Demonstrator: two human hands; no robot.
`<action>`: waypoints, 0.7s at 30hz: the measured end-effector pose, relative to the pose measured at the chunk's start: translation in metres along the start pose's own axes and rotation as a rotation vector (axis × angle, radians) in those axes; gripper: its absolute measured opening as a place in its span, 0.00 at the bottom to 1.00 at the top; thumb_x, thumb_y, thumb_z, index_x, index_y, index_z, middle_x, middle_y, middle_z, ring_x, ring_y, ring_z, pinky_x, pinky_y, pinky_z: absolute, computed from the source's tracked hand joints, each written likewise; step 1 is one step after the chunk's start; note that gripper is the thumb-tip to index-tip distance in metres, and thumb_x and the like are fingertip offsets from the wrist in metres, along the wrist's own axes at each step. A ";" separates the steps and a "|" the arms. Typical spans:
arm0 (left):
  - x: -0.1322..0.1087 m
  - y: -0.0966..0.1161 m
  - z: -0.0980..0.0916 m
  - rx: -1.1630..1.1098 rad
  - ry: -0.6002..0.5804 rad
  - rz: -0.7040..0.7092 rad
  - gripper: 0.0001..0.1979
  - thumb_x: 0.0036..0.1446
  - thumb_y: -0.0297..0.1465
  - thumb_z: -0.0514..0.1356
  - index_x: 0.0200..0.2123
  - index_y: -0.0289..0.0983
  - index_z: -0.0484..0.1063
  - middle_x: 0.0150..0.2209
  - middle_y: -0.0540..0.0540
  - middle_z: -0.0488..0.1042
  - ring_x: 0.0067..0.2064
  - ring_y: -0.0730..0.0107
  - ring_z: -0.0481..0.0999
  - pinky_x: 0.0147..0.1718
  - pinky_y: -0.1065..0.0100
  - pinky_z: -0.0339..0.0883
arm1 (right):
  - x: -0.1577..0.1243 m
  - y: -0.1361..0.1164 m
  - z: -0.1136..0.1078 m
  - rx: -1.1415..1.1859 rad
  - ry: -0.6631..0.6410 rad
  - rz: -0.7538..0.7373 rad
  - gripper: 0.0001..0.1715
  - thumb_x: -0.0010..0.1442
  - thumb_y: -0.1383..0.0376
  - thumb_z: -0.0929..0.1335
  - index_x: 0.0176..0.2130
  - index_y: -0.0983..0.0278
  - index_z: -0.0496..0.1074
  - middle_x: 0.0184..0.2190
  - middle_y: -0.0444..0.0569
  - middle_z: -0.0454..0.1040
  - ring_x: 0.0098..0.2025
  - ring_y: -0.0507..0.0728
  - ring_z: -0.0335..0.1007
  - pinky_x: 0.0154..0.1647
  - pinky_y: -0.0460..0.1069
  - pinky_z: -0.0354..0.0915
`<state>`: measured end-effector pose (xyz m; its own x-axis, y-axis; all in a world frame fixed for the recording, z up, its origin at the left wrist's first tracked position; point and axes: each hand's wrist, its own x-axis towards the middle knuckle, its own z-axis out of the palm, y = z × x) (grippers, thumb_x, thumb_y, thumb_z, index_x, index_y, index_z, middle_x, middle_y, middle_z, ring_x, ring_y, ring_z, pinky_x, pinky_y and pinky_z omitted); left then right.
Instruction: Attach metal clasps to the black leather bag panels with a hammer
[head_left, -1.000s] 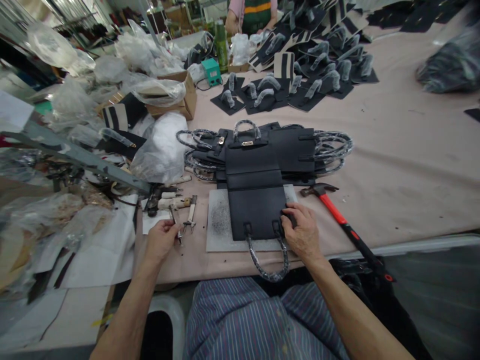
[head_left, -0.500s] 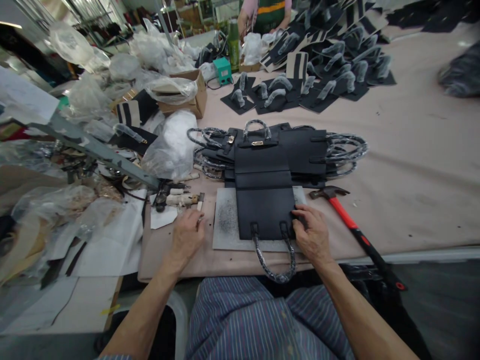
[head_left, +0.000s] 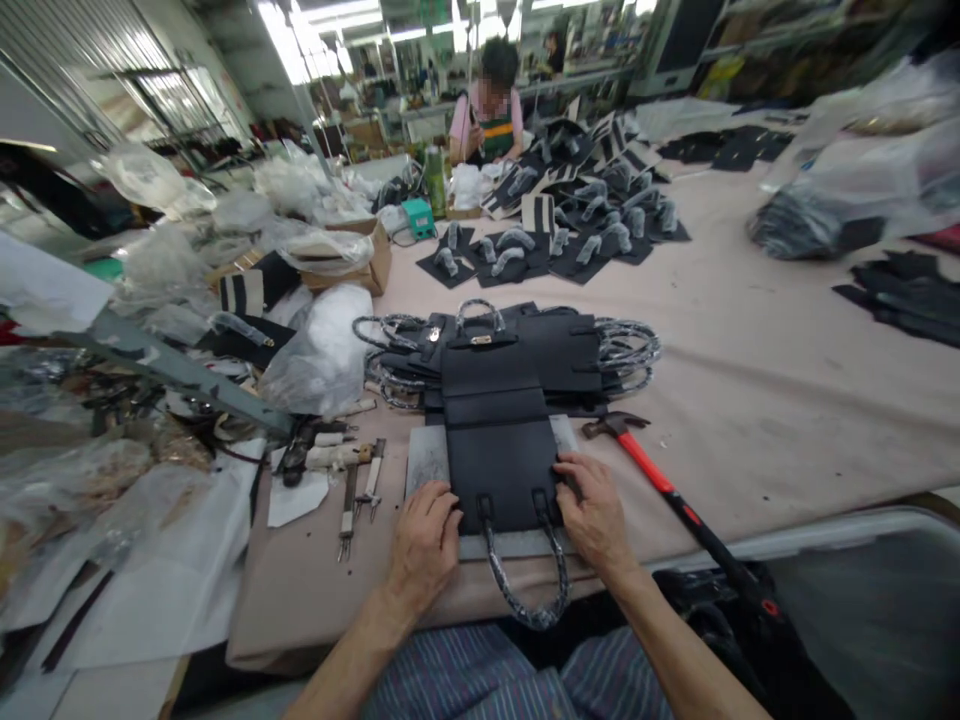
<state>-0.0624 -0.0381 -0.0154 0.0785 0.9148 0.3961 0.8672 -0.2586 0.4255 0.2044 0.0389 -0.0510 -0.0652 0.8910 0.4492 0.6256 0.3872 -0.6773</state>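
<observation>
A black handbag panel (head_left: 499,465) lies flat on a grey slab (head_left: 427,455), folded out lengthwise, with a plastic-wrapped handle (head_left: 529,610) hanging toward me over the table edge. At its far end are a second wrapped handle (head_left: 480,305) and a gold-coloured clasp (head_left: 481,340). My left hand (head_left: 426,540) is closed, its bent fingertips against the panel's left edge. Opposite it, my right hand (head_left: 592,510) holds the right edge between thumb and fingers. Beyond the slab is a stack of similar black panels (head_left: 566,350), partly covered by the far end of this one.
A red-handled claw hammer (head_left: 649,460) lies to the right, its handle past the table edge. Pronged hand tools (head_left: 347,510) are at left beside a plastic bag (head_left: 326,350). Farther back are handled black pieces (head_left: 517,250), a green box (head_left: 418,218) and a seated person (head_left: 487,115).
My left hand has moved right from the tools to the panel's left edge. My right hand stays at the right edge. The view has tilted up and turned right.
</observation>
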 end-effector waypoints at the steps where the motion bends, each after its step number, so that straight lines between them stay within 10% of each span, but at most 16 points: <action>1: 0.013 -0.003 0.003 -0.009 0.010 -0.066 0.09 0.65 0.27 0.56 0.47 0.39 0.72 0.50 0.41 0.77 0.54 0.57 0.76 0.55 0.54 0.72 | 0.000 0.001 0.001 0.003 0.000 0.002 0.13 0.59 0.69 0.64 0.42 0.61 0.74 0.47 0.53 0.75 0.52 0.64 0.68 0.55 0.62 0.66; 7: 0.150 -0.023 0.009 0.104 -0.011 -0.416 0.14 0.64 0.32 0.60 0.51 0.32 0.71 0.50 0.35 0.76 0.53 0.54 0.76 0.54 0.58 0.69 | -0.002 0.007 0.006 0.025 0.012 0.014 0.11 0.62 0.65 0.64 0.42 0.60 0.74 0.47 0.53 0.75 0.52 0.64 0.68 0.55 0.62 0.67; 14: 0.285 -0.015 -0.001 0.364 -0.203 0.229 0.14 0.63 0.25 0.56 0.51 0.35 0.71 0.55 0.37 0.72 0.59 0.54 0.69 0.58 0.55 0.63 | 0.000 0.003 0.007 -0.013 0.097 -0.060 0.09 0.62 0.65 0.65 0.41 0.58 0.75 0.45 0.52 0.76 0.50 0.66 0.73 0.49 0.63 0.74; 21: 0.342 0.002 0.042 0.576 -0.569 0.650 0.29 0.46 0.26 0.67 0.54 0.32 0.70 0.57 0.32 0.70 0.63 0.45 0.64 0.63 0.47 0.55 | 0.002 0.011 0.011 0.010 0.152 -0.116 0.09 0.59 0.61 0.67 0.38 0.53 0.78 0.41 0.48 0.80 0.43 0.66 0.78 0.41 0.62 0.79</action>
<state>-0.0131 0.2871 0.0872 0.7058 0.7018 -0.0967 0.6664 -0.7040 -0.2455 0.2028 0.0476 -0.0641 -0.0180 0.7944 0.6071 0.6128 0.4886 -0.6211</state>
